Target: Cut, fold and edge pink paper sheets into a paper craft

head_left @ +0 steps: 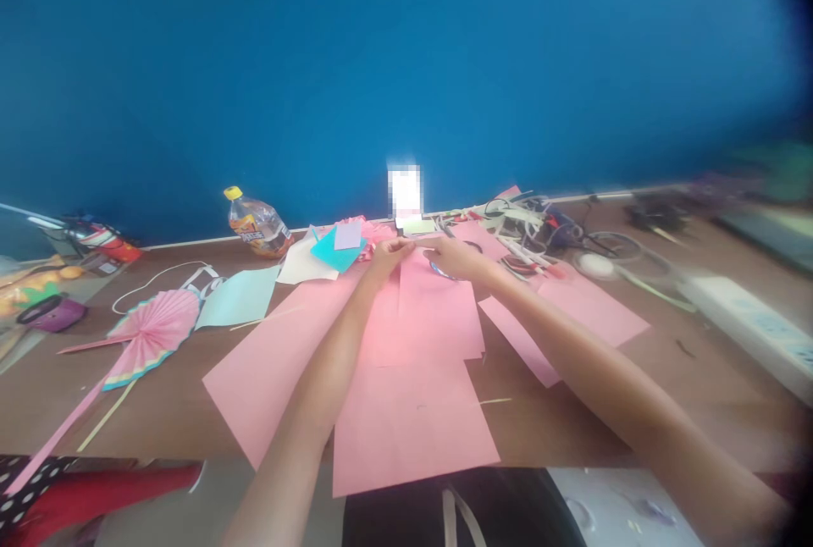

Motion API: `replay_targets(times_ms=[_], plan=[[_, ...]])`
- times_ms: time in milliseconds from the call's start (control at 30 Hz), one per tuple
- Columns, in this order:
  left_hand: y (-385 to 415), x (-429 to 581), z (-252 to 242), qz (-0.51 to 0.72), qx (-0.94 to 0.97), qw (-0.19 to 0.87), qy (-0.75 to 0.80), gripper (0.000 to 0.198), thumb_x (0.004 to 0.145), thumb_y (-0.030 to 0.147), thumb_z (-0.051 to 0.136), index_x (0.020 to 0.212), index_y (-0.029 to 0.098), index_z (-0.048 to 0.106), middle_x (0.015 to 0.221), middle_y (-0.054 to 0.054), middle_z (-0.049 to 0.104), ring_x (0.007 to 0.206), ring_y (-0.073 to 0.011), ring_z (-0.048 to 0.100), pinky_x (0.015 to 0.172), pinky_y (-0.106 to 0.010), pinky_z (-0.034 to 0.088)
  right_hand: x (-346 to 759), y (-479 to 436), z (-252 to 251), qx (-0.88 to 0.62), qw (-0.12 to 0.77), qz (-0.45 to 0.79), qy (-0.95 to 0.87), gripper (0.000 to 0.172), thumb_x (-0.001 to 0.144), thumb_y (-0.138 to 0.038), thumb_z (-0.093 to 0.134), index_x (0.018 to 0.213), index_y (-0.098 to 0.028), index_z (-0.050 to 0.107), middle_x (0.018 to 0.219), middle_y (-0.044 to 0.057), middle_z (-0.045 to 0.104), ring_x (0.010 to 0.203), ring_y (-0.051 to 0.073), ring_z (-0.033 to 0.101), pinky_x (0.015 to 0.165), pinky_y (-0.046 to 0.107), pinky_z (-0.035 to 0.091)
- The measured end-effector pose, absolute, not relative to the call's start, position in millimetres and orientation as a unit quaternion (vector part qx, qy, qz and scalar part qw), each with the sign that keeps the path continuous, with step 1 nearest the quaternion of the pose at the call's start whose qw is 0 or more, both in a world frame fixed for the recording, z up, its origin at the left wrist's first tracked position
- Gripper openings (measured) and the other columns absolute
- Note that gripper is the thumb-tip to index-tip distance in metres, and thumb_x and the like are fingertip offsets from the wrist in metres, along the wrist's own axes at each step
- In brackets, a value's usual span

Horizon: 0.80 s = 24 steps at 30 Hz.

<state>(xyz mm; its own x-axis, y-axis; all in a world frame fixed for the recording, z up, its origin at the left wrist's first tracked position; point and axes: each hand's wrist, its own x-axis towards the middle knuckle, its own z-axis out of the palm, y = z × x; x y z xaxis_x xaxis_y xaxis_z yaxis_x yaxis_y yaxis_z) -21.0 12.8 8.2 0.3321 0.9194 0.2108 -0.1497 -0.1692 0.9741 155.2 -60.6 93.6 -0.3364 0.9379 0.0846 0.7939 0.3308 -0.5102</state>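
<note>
Both my arms reach forward over a brown table [178, 411]. My left hand [389, 256] and my right hand [452, 257] meet at the far edge of a pink paper sheet [432, 318], fingers pinched on that edge. More pink sheets [406, 420] lie overlapped beneath it, one hanging over the near table edge. A small blue-rimmed object [440, 272] shows under my right hand; I cannot make it out.
A folded pink paper fan [152, 331] lies at left beside a pale blue sheet [238, 297]. A plastic bottle [257, 225], teal paper [336, 251] and a tangle of cables and tools [539, 234] sit along the blue wall. A white box [749, 327] lies at right.
</note>
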Motion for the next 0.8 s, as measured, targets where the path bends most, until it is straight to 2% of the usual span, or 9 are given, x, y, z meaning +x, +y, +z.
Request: replay_targets(times_ms=[233, 500, 667, 800], plan=[[12.6, -21.2, 8.0, 0.490, 0.565, 0.578, 0.326, 0.027, 0.065, 0.037, 0.076, 0.079, 0.015, 0.070, 0.077, -0.002, 0.066, 0.071, -0.0120, 0.057, 0.069, -0.025, 0.043, 153.7, -56.2, 82.1, -0.556, 0.177, 0.184, -0.791, 0.054, 0.088, -0.021, 0.040, 0.142, -0.029, 0.043, 0.125, 0.008, 0.061, 0.102, 0.024, 0.061, 0.082, 0.033, 0.045], [9.8, -22.2, 12.0, 0.463, 0.592, 0.575, 0.322, 0.026, 0.068, 0.036, 0.073, 0.083, 0.015, 0.070, 0.083, -0.003, 0.067, 0.076, -0.0129, 0.058, 0.073, -0.025, 0.042, 153.7, -52.8, 76.4, -0.560, 0.181, 0.189, -0.786, 0.057, 0.090, -0.028, 0.041, 0.147, -0.027, 0.032, 0.131, 0.010, 0.056, 0.107, 0.027, 0.058, 0.084, 0.035, 0.043], [10.4, -22.1, 12.6, 0.458, 0.614, 0.555, 0.326, 0.028, 0.075, 0.041, 0.066, 0.082, 0.014, 0.071, 0.088, -0.005, 0.068, 0.088, -0.0161, 0.059, 0.083, -0.027, 0.041, 156.6, -58.0, 89.9, -0.557, 0.195, 0.209, -0.780, 0.056, 0.090, -0.028, 0.044, 0.145, -0.025, 0.036, 0.101, 0.009, 0.069, 0.083, 0.020, 0.063, 0.073, 0.028, 0.043], [7.9, -20.5, 16.1, 0.440, 0.627, 0.549, 0.334, 0.032, 0.076, 0.044, 0.064, 0.089, 0.016, 0.070, 0.096, -0.006, 0.069, 0.095, -0.0190, 0.059, 0.089, -0.031, 0.041, 159.5, -63.0, 103.9, -0.539, 0.226, 0.228, -0.778, 0.054, 0.091, -0.029, 0.043, 0.145, -0.023, 0.035, 0.081, 0.005, 0.069, 0.069, 0.016, 0.059, 0.065, 0.025, 0.040]])
